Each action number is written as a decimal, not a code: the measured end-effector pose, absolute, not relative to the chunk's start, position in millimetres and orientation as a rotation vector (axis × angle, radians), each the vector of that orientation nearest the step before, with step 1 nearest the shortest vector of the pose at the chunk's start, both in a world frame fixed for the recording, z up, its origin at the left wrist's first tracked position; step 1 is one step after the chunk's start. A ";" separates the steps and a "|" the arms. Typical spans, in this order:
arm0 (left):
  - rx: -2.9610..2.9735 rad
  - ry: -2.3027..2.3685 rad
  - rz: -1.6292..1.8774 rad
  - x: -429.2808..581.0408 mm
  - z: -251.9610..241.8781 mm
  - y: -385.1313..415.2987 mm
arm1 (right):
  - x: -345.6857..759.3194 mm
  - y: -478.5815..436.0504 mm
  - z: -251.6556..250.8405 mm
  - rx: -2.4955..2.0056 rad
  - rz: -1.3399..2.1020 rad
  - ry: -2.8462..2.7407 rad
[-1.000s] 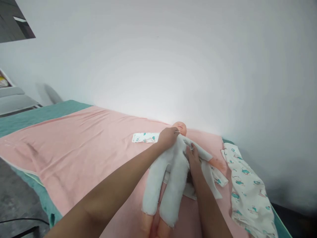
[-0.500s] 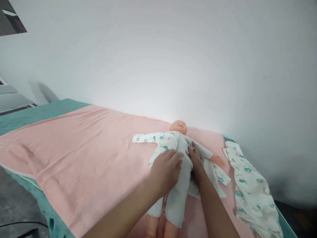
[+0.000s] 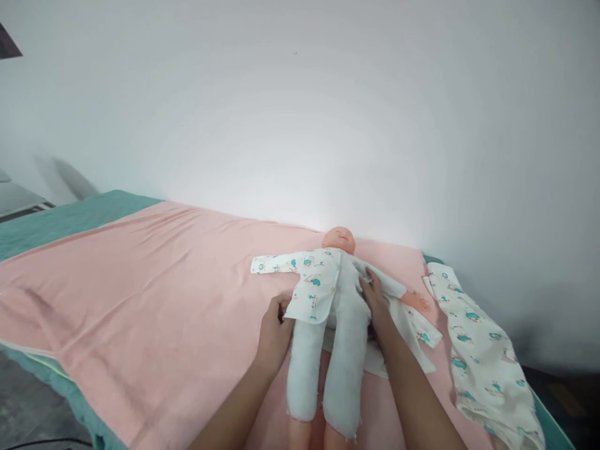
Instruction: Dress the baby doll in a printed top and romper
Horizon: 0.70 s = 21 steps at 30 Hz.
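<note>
A baby doll (image 3: 349,290) with a white cloth body lies on its back, head toward the wall. A white baby shirt (image 3: 312,284) with a teal print covers its arm and chest on the left. The shirt's other half is spread beneath the doll, and its loose sleeve (image 3: 424,331) lies below the bare doll hand. With curled fingers, my left hand (image 3: 276,328) holds the shirt's lower side edge by the doll's hip; the fingertips are partly hidden. My right hand (image 3: 376,303) grips the doll's side under its uncovered arm.
Printed baby pants (image 3: 482,350) lie at the right edge of the bed. Under the doll is a pink blanket (image 3: 187,300), over a teal sheet (image 3: 79,215). A pale wall (image 3: 300,125) rises directly behind. A dark cable (image 3: 51,441) runs along the floor at lower left.
My left hand has moved down and left from over the doll's belly to the shirt's side edge. The shirt front now lies flatter over the belly. My right hand stays at the doll's side.
</note>
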State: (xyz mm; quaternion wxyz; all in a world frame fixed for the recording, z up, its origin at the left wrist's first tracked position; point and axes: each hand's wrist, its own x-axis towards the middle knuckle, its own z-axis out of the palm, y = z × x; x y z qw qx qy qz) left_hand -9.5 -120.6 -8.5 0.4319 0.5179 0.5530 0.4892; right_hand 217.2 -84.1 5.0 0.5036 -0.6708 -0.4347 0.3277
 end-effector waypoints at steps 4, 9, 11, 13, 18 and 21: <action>1.393 1.474 1.119 -9.0 -14.3 -119.0 | 218.6 -82.0 3.9 -1.598 0.772 -1.074; 1.525 1.561 1.169 -16.0 -17.2 -141.3 | 220.1 -85.4 4.8 -1.548 0.783 -1.124; 1.558 1.550 1.131 -19.7 -18.9 -153.1 | 219.5 -87.6 6.1 -1.552 0.760 -1.182; 1.548 1.541 1.101 -23.2 -20.1 -162.8 | 219.2 -89.5 10.8 -1.604 0.702 -1.269; 1.554 1.474 1.290 -27.7 -8.9 -172.9 | 240.7 -97.4 45.1 -1.890 0.582 -1.566; 1.667 1.447 1.431 -21.1 11.7 -162.7 | 277.6 -106.6 65.1 -2.135 0.493 -1.646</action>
